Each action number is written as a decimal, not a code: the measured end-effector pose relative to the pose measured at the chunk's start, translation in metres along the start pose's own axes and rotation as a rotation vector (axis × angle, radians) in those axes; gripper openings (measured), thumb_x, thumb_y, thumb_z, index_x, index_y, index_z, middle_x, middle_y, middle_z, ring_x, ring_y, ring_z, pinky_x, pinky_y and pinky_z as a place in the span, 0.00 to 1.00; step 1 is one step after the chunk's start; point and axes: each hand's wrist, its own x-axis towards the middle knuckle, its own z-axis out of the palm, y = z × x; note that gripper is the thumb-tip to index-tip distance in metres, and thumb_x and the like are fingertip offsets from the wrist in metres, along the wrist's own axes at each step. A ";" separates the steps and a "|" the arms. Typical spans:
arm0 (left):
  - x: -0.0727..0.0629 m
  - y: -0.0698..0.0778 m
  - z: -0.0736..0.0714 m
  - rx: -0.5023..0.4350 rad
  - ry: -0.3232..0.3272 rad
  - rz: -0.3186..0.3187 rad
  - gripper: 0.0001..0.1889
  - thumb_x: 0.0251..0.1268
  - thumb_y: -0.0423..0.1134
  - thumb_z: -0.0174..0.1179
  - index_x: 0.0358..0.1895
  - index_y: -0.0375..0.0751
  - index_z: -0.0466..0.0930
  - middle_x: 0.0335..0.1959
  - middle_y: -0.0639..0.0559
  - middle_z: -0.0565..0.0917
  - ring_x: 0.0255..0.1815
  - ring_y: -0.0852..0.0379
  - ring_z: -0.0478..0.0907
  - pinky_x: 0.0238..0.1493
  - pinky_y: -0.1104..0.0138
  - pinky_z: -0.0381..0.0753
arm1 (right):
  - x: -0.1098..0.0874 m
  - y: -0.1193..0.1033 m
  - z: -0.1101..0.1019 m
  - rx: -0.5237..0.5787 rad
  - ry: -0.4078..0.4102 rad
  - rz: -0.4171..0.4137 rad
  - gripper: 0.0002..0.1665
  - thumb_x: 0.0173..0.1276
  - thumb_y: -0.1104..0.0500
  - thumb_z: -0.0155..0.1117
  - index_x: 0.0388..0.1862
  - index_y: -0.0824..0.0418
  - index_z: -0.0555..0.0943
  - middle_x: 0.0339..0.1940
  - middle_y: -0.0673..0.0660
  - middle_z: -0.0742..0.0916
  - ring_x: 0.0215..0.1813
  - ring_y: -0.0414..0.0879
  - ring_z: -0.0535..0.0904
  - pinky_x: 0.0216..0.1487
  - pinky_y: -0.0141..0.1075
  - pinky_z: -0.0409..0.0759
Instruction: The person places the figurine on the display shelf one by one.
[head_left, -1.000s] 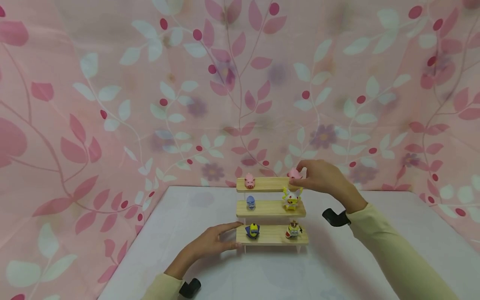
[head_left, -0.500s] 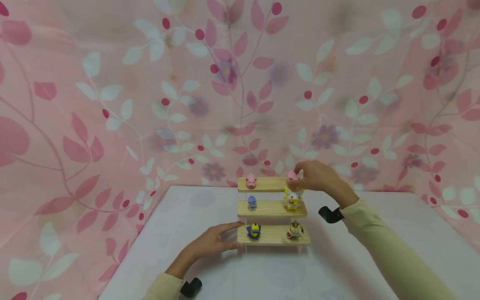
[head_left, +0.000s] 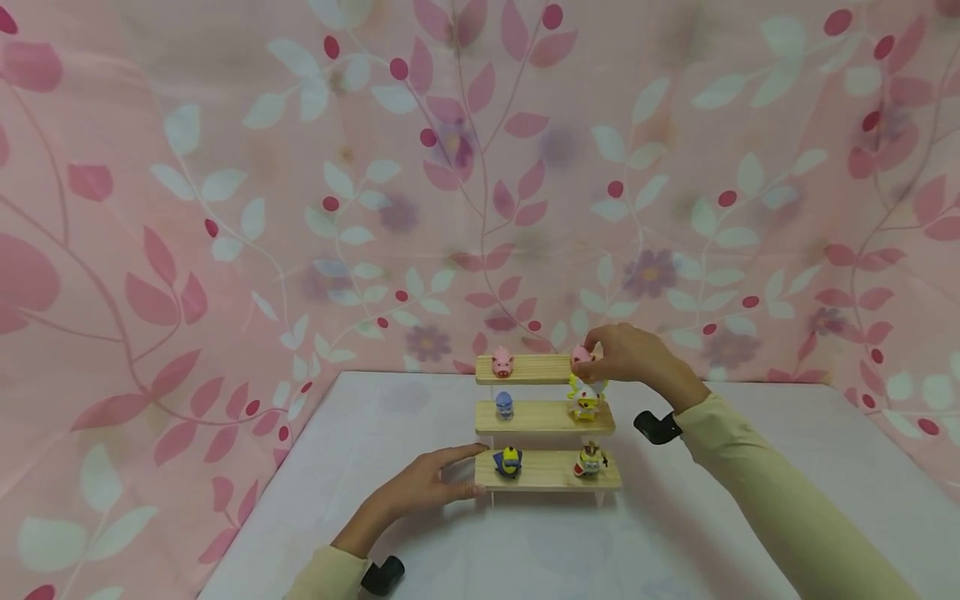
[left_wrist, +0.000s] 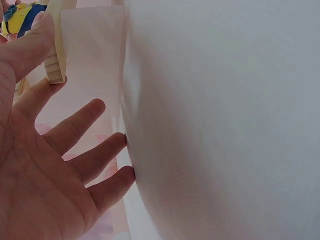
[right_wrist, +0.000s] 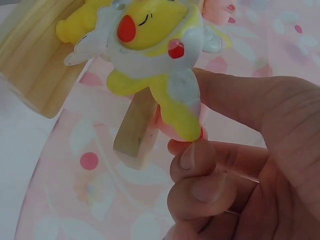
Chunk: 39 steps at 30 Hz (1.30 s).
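A three-tier wooden display stand (head_left: pixel 536 416) carries small figurines. My right hand (head_left: pixel 637 354) pinches a pink pig figurine (head_left: pixel 582 357) at the right end of the top tier. In the right wrist view, a yellow figurine in a white hood (right_wrist: pixel 157 30) hides most of that pig. My left hand (head_left: pixel 420 483) holds the left end of the bottom tier between thumb and index finger, its other fingers spread in the left wrist view. Close to it is a yellow and blue caped figurine (head_left: pixel 507 462). Another pink pig (head_left: pixel 502 363) sits at the top left.
A small blue figurine (head_left: pixel 504 406) stands on the middle tier's left. A crowned figurine (head_left: pixel 590 460) stands on the bottom tier's right. The stand is on a white-covered table (head_left: pixel 360 417), with a pink floral curtain (head_left: pixel 480 167) behind.
My right hand has shifted slightly left and down with the pink pig, bringing it onto the top tier's right end. The left hand stays at the bottom tier.
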 end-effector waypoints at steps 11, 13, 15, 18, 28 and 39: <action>0.001 -0.002 0.002 0.012 0.003 0.012 0.34 0.60 0.60 0.66 0.70 0.62 0.71 0.69 0.55 0.72 0.72 0.46 0.64 0.67 0.43 0.64 | -0.004 0.004 -0.001 -0.004 0.015 0.002 0.22 0.65 0.41 0.67 0.46 0.58 0.83 0.36 0.52 0.86 0.31 0.45 0.77 0.30 0.40 0.76; 0.001 -0.002 0.002 0.013 0.003 0.014 0.34 0.60 0.60 0.66 0.70 0.62 0.71 0.69 0.55 0.72 0.72 0.46 0.64 0.67 0.43 0.64 | -0.008 0.004 -0.004 -0.016 0.045 -0.002 0.25 0.65 0.40 0.67 0.48 0.59 0.83 0.41 0.55 0.86 0.32 0.47 0.78 0.30 0.41 0.77; 0.001 -0.002 0.002 0.015 0.004 0.008 0.34 0.60 0.61 0.66 0.70 0.62 0.71 0.69 0.56 0.72 0.72 0.47 0.64 0.67 0.43 0.64 | -0.011 0.004 -0.008 -0.039 0.077 -0.007 0.27 0.65 0.40 0.67 0.50 0.60 0.83 0.44 0.59 0.87 0.34 0.49 0.80 0.32 0.43 0.78; 0.000 -0.002 0.001 0.012 0.005 0.006 0.34 0.60 0.61 0.66 0.70 0.63 0.71 0.69 0.55 0.72 0.72 0.46 0.64 0.67 0.42 0.64 | -0.017 0.002 -0.013 -0.062 0.103 -0.010 0.29 0.65 0.40 0.67 0.52 0.62 0.82 0.47 0.61 0.86 0.37 0.51 0.81 0.33 0.45 0.80; 0.000 -0.003 0.001 0.011 0.004 0.013 0.33 0.60 0.60 0.66 0.70 0.64 0.71 0.69 0.54 0.72 0.72 0.45 0.64 0.66 0.42 0.64 | -0.046 0.003 -0.017 -0.025 0.163 -0.021 0.28 0.66 0.42 0.67 0.52 0.63 0.82 0.21 0.49 0.80 0.23 0.43 0.74 0.22 0.37 0.73; 0.000 -0.001 0.001 0.022 -0.006 0.017 0.34 0.61 0.61 0.65 0.71 0.61 0.69 0.70 0.55 0.70 0.72 0.46 0.63 0.68 0.43 0.63 | -0.077 0.015 -0.009 -0.012 0.231 -0.031 0.25 0.66 0.43 0.68 0.49 0.62 0.82 0.21 0.48 0.77 0.21 0.42 0.70 0.21 0.36 0.69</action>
